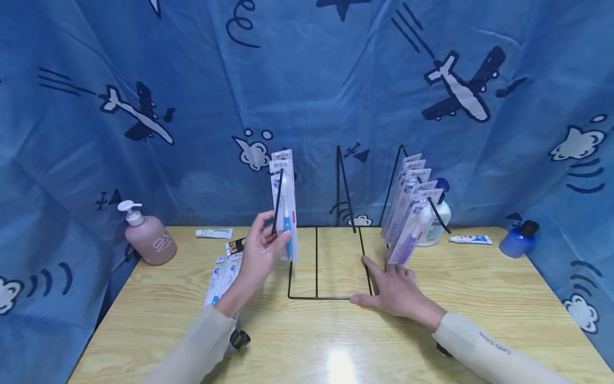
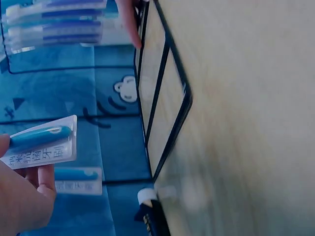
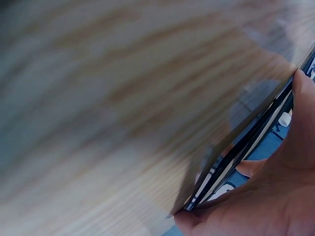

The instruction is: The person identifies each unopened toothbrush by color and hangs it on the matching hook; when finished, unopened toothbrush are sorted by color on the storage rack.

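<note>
My left hand point(image 1: 261, 250) pinches the lower part of a packaged toothbrush point(image 1: 287, 213) with a blue handle, at the left prong of a black wire display rack point(image 1: 316, 266). Another packaged toothbrush point(image 2: 81, 181) hangs behind it in the left wrist view. My right hand point(image 1: 400, 290) rests spread on the rack's base, thumb at the front bar and a finger along the right side. Above that hand, several packaged toothbrushes point(image 1: 408, 234) with purple handles hang on the right prong. The middle prong point(image 1: 346, 192) carries nothing. In the right wrist view, thumb and finger touch the frame point(image 3: 241, 147).
More packaged toothbrushes point(image 1: 221, 280) lie beneath my left forearm. A pink pump bottle point(image 1: 151, 240), a white tube point(image 1: 214, 233) and a black tube point(image 1: 235, 246) are on the left. On the right are a white bottle point(image 1: 434, 226), a toothpaste tube point(image 1: 470, 240) and a blue bottle point(image 1: 518, 240).
</note>
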A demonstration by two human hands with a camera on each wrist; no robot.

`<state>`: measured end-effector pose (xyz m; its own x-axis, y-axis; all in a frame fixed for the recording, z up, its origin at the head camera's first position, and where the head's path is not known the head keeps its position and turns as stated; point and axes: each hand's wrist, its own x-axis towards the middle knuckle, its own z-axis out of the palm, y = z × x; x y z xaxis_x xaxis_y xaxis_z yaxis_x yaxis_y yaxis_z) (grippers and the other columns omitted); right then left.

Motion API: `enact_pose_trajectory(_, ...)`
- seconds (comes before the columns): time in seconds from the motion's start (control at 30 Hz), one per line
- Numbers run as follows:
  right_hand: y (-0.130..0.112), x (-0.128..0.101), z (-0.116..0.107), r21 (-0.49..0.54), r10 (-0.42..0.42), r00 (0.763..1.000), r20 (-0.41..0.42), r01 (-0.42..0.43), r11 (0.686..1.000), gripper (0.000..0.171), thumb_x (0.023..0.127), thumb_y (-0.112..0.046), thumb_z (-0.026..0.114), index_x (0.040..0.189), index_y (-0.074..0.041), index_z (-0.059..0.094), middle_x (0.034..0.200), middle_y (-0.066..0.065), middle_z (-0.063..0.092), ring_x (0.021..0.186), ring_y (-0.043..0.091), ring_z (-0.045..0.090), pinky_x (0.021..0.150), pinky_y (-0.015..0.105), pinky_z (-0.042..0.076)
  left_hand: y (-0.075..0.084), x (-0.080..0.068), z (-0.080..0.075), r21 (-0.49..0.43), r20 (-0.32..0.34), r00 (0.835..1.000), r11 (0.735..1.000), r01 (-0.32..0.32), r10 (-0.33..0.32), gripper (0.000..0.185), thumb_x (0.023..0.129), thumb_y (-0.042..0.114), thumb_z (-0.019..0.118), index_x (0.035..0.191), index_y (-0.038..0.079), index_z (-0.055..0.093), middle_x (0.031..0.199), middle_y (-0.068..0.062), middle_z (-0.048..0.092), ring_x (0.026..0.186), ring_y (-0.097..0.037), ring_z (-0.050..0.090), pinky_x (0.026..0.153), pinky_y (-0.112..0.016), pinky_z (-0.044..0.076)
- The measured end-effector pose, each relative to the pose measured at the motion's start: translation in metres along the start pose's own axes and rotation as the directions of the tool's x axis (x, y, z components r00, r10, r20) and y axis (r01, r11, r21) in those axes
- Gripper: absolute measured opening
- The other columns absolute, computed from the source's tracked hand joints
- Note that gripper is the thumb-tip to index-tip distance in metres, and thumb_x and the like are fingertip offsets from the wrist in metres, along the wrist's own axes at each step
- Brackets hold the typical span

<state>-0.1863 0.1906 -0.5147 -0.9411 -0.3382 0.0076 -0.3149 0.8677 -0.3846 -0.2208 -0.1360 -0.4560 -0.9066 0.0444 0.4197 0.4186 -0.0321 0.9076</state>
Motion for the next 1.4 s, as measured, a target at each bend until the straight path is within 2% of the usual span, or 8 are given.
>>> enact_pose_trajectory(0.33,0.003,0.0,0.002,-0.001,-0.015,0.999,-0.028,0.015,1.0,0.112,0.088,-0.082,0.071,0.167,-0.008,0.042,0.163,0.055,0.007,0.143,0.078,0.024,0.104,0.085,0.034,-0.009,0.028,-0.009,0.162,-0.031,0.985,0.972,0.172,-0.17,0.04,0.104,0.016,0.079,0.135,0.002,0.058,0.118,-0.021,0.077,0.091,-0.025,0.069,0.068,-0.027,0.052)
enact_pose_trajectory(0.5,0.006,0.002,0.008,-0.007,0.002,1.0,-0.017,-0.002,1.0,0.115,0.087,-0.084,0.069,0.17,-0.01,0.039,0.165,0.053,0.004,0.146,0.075,0.022,0.108,0.084,0.029,-0.011,0.028,-0.02,0.301,-0.057,0.979,0.931,0.206,-0.198,0.049,0.098,0.031,0.086,0.132,0.005,0.062,0.117,-0.015,0.071,0.105,-0.026,0.063,0.087,-0.035,0.051)
enact_pose_trajectory(0.63,0.003,0.002,0.007,-0.006,0.007,1.0,0.002,-0.007,1.0,0.114,0.088,-0.083,0.07,0.17,-0.01,0.038,0.165,0.053,0.005,0.146,0.075,0.023,0.107,0.083,0.031,-0.008,0.019,-0.033,0.324,-0.081,0.97,0.915,0.241,-0.228,0.049,0.098,0.033,0.086,0.133,0.006,0.063,0.121,-0.013,0.068,0.11,-0.025,0.06,0.093,-0.039,0.048)
enact_pose_trajectory(0.83,-0.005,0.0,-0.002,-0.018,0.023,0.999,0.031,-0.022,1.0,0.113,0.089,-0.082,0.07,0.17,-0.01,0.037,0.161,0.056,0.012,0.142,0.077,0.029,0.108,0.081,0.033,0.009,-0.007,-0.055,0.274,-0.106,0.954,0.914,0.3,-0.281,0.043,0.103,0.032,0.08,0.132,0.007,0.062,0.122,-0.013,0.069,0.108,-0.025,0.06,0.088,-0.03,0.049)
enact_pose_trajectory(1.0,-0.004,-0.002,-0.004,-0.021,0.022,1.0,0.011,-0.022,1.0,0.112,0.089,-0.08,0.072,0.17,-0.01,0.039,0.16,0.056,0.013,0.142,0.077,0.029,0.107,0.081,0.034,0.016,-0.032,-0.077,0.296,-0.18,0.934,0.888,0.351,-0.309,0.039,0.105,0.025,0.077,0.133,0.002,0.062,0.122,-0.014,0.068,0.108,-0.023,0.06,0.087,-0.022,0.05)
enact_pose_trajectory(1.1,-0.002,-0.002,-0.002,-0.016,0.006,1.0,-0.006,-0.006,1.0,0.112,0.088,-0.081,0.071,0.169,-0.009,0.04,0.16,0.057,0.012,0.142,0.077,0.028,0.106,0.082,0.034,0.016,-0.048,-0.093,0.339,-0.233,0.917,0.857,0.387,-0.323,0.035,0.105,0.01,0.073,0.135,-0.002,0.06,0.127,-0.02,0.067,0.11,-0.025,0.06,0.089,-0.021,0.049)
enact_pose_trajectory(1.2,-0.001,0.0,0.001,-0.013,-0.003,1.0,-0.017,0.003,1.0,0.113,0.087,-0.084,0.069,0.168,-0.009,0.041,0.161,0.056,0.011,0.143,0.077,0.026,0.106,0.083,0.033,0.016,-0.066,-0.107,0.394,-0.276,0.887,0.799,0.455,-0.369,0.042,0.102,0.003,0.07,0.141,-0.003,0.055,0.134,-0.024,0.061,0.114,-0.029,0.057,0.093,-0.026,0.047)
enact_pose_trajectory(1.4,-0.002,0.0,-0.003,-0.022,0.018,1.0,0.006,-0.018,1.0,0.114,0.088,-0.083,0.069,0.169,-0.01,0.039,0.161,0.056,0.012,0.143,0.076,0.027,0.108,0.082,0.032,0.009,-0.091,-0.127,0.536,-0.281,0.822,0.63,0.562,-0.495,0.076,0.095,0.009,0.08,0.156,-0.007,0.039,0.135,-0.03,0.05,0.114,-0.039,0.052,0.093,-0.046,0.046)
